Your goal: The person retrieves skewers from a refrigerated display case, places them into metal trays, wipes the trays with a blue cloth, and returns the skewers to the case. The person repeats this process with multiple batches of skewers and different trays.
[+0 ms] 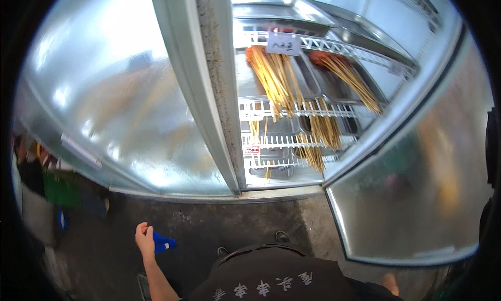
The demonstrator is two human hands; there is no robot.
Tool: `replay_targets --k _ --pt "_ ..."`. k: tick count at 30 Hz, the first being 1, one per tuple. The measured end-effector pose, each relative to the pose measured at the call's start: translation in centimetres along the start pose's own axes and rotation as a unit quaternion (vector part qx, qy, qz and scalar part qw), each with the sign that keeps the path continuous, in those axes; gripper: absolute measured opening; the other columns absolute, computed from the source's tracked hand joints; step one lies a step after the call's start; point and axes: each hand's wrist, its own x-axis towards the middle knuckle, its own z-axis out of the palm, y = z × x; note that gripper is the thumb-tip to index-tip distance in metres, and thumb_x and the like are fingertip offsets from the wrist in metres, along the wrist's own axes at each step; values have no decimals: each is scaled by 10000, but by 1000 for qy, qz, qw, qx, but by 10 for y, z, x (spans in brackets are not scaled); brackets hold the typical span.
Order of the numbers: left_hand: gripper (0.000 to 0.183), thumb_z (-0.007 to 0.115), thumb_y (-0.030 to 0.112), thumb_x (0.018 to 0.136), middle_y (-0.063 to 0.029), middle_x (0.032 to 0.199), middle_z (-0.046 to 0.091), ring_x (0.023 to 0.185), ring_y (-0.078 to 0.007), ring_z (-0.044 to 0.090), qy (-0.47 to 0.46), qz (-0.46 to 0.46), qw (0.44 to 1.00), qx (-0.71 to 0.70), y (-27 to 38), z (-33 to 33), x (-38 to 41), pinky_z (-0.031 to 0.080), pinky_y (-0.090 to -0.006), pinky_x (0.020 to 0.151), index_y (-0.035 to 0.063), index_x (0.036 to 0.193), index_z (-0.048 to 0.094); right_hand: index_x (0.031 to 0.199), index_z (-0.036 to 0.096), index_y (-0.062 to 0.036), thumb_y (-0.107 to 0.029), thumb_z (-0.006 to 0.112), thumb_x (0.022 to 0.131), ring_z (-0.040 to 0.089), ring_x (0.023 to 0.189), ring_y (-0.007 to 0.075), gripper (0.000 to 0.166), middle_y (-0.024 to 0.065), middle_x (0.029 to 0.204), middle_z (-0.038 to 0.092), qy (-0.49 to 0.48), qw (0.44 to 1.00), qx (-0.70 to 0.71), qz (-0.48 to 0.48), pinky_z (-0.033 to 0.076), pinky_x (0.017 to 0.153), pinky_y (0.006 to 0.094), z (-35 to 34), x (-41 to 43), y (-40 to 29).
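Observation:
My left hand (145,238) is at the lower left with its fingers partly curled. Right beside it, past the thumb, shows a blue item (163,243) with a white patch; whether the hand holds it or it lies beyond is unclear. At the lower right, a bit of bare skin of my right hand or forearm (390,283) shows beyond the dark sleeve, its fingers not distinguishable. Before me stands a lit glass-door cabinet with metal trays. Bundles of wooden skewers (274,81) with reddish food at their ends lie on an upper wire shelf, beside another bundle (348,74).
The right cabinet door (411,191) stands open over the floor; the left glass door (129,105) is closed and fogged. More skewers (325,128) stick out from lower shelves. A paper tag (282,43) bears writing. Another person (58,187) in green and dark clothing is at the far left.

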Motion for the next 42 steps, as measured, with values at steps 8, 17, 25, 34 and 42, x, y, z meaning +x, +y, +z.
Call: replay_targets --k 8,17,25,34,42 --pt "191 609 47 814 -40 850 576 765 -116 536 -14 86 992 -95 -93 -69 167 452 -260 700 12 1000 581 1459 202 -56 -630 303 887 205 1386 253 816 115 1503 242 70 959 196 -195 117 1118 376 -113 -47 -127" --pt "302 610 86 843 -61 814 600 729 -133 553 84 62 992 -77 -34 -123 228 453 -271 691 -14 1118 539 1260 504 -33 -423 386 942 508 1110 287 517 130 1241 532 -18 911 291 -292 438 928 434 -1 -172 -197" --pt "501 642 193 821 -117 910 613 840 -189 569 90 84 987 -105 12 -164 295 449 -313 755 20 1263 484 1145 539 -51 -360 429 923 532 958 234 396 99 1081 565 71 901 181 -387 441 794 372 47 -315 -139" --pt "419 671 220 809 -89 880 623 840 -188 585 -12 205 973 -103 30 -192 378 454 -306 774 25 1166 569 1016 579 -71 -290 478 903 559 786 175 267 63 902 604 33 935 167 -311 445 643 303 -12 -371 -7" --pt "398 719 275 768 -143 910 630 836 -218 598 -118 307 932 -153 36 -196 393 462 -332 750 -29 977 571 997 588 -85 -217 578 910 566 743 118 159 43 852 614 -457 881 -71 -104 455 641 244 183 -697 209"
